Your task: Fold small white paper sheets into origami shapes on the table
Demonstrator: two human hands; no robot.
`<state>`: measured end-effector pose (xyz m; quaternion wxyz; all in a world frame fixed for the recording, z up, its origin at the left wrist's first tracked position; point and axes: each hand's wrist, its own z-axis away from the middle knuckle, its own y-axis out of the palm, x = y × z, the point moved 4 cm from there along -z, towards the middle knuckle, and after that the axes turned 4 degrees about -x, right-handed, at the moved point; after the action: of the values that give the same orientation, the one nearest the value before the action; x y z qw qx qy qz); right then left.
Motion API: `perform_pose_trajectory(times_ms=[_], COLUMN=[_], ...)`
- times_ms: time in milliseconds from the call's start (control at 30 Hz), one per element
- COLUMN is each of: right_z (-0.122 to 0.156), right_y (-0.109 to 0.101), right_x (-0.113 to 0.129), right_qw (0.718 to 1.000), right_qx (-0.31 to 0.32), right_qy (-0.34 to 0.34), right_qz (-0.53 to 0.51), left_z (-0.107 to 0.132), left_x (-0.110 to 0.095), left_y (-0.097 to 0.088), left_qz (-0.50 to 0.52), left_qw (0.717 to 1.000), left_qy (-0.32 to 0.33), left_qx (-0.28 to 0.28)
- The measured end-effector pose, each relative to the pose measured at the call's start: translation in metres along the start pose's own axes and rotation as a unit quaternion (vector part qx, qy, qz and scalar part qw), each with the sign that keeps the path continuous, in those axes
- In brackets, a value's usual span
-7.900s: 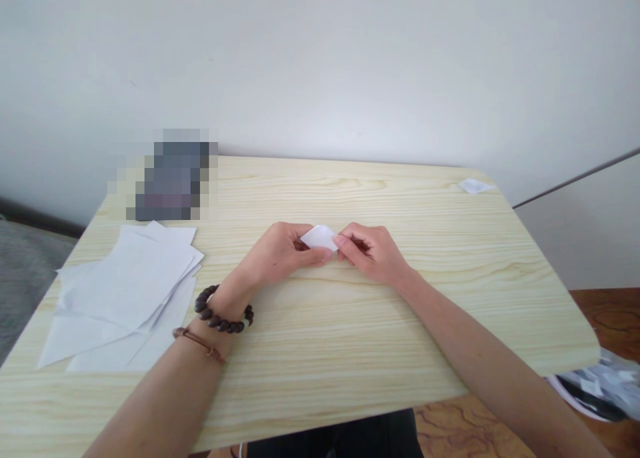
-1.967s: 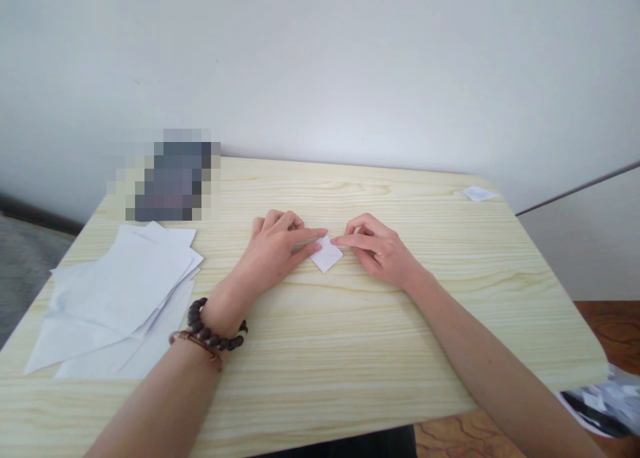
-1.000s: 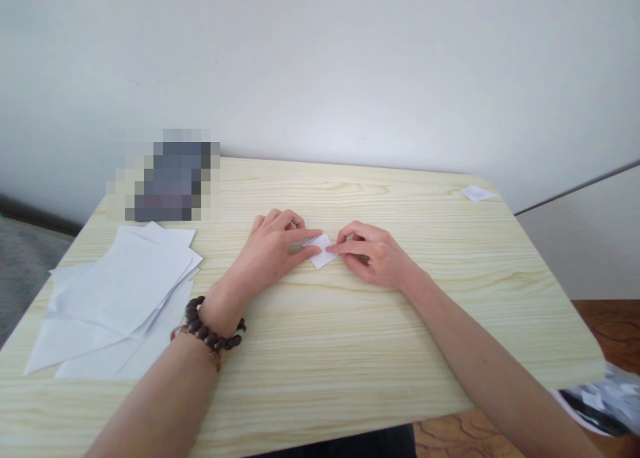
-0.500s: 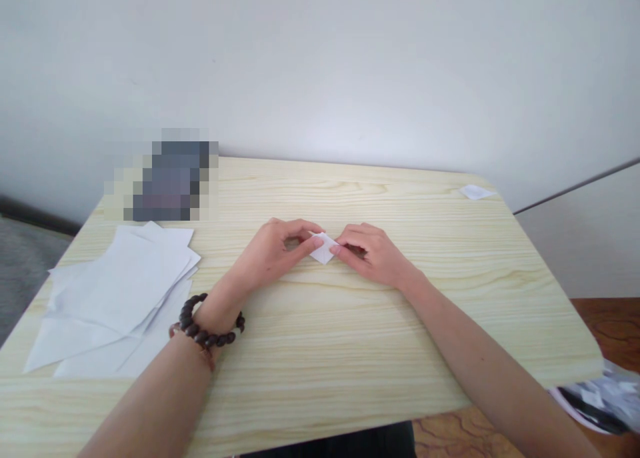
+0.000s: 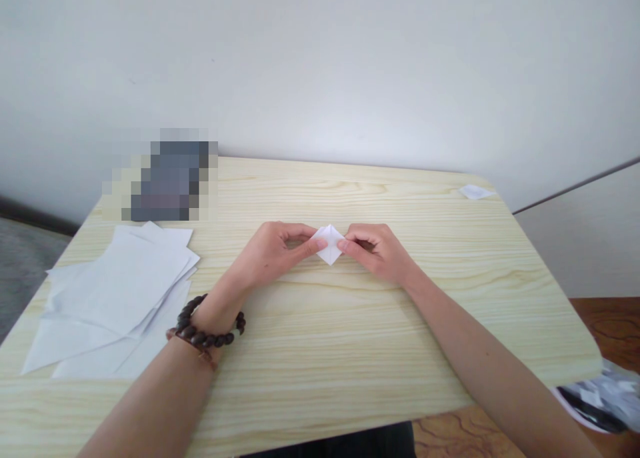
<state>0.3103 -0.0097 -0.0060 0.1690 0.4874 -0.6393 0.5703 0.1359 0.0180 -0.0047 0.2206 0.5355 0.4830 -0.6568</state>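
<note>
A small folded piece of white paper [image 5: 331,248], diamond-shaped with a crease down its middle, is held just above the middle of the table. My left hand [image 5: 280,250] pinches its left corner, thumb in front and fingers behind. On the opposite corner my right hand [image 5: 376,250] has the same kind of pinch, its curled fingers partly hidden behind the paper. Dark beads form a bracelet [image 5: 203,338] around my left wrist.
Several loose white paper sheets [image 5: 120,291] overlap at the table's left. Behind them lies a dark pixelated object [image 5: 167,181]. Another small folded paper [image 5: 476,192] rests at the far right corner. A white wall [image 5: 350,65] borders the wooden table [image 5: 340,351].
The folded paper has shifted slightly right and now shows more of its face, with the centre crease plainer. My right hand has moved a little to the right.
</note>
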Motion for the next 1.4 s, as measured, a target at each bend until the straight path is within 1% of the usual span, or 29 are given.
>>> perform_pose_trajectory(times_ms=[100, 300, 367, 433, 533, 667, 767, 867, 1033, 1100, 1167, 1233, 1300, 1400], right_z=[0.0, -0.001, -0.001, -0.001, 0.0, 0.003, 0.005, 0.005, 0.004, 0.004, 0.004, 0.004, 0.004, 0.003], right_y=[0.0, 0.001, 0.0, 0.0, -0.001, 0.0, -0.001, -0.003, -0.006, -0.005, -0.005, -0.003, -0.002, -0.001], right_x=[-0.002, 0.003, 0.003, 0.002, -0.003, -0.011, -0.013, -0.011, -0.005, -0.004, -0.006, -0.01, -0.014, -0.015], right_qw=[1.0, 0.999, 0.999, 0.999, 0.999, 0.99, 0.981, 0.983, 0.993, 0.995, 0.994, 0.992, 0.99, 0.993], right_qx=[-0.004, 0.017, 0.016, -0.001, -0.042, -0.078, -0.102, -0.115, -0.09, -0.082, -0.086, -0.095, -0.1, -0.098], right_qy=[0.012, -0.035, -0.043, -0.039, -0.007, 0.062, 0.079, 0.061, 0.01, 0.006, 0.018, 0.041, 0.059, 0.054], right_qz=[-0.008, 0.004, 0.002, 0.003, -0.008, -0.101, -0.147, -0.132, -0.076, -0.062, -0.063, -0.072, -0.074, -0.044], left_z=[0.0, -0.001, 0.0, 0.0, 0.0, 0.0, 0.001, 0.0, -0.002, -0.003, -0.002, -0.002, -0.002, -0.002], left_x=[-0.001, -0.005, -0.005, -0.004, -0.002, -0.002, -0.003, -0.001, 0.006, 0.008, 0.008, 0.006, 0.003, -0.001], left_y=[-0.001, -0.002, -0.003, -0.004, -0.004, -0.003, -0.004, -0.006, -0.005, -0.004, -0.003, -0.003, -0.002, 0.0], left_qz=[-0.004, -0.016, -0.011, -0.007, 0.001, -0.004, 0.011, 0.024, 0.036, 0.038, 0.022, -0.009, -0.039, -0.086], left_qw=[1.0, 0.999, 0.999, 1.0, 1.0, 1.0, 0.999, 1.0, 0.998, 0.998, 0.998, 0.999, 0.999, 0.995], left_qy=[-0.005, 0.002, -0.005, -0.014, -0.009, 0.018, 0.023, 0.016, -0.011, -0.029, -0.037, -0.028, -0.002, 0.05], left_qx=[0.01, 0.038, 0.037, 0.025, 0.009, 0.025, 0.022, -0.004, -0.041, -0.043, -0.042, -0.039, -0.032, -0.029])
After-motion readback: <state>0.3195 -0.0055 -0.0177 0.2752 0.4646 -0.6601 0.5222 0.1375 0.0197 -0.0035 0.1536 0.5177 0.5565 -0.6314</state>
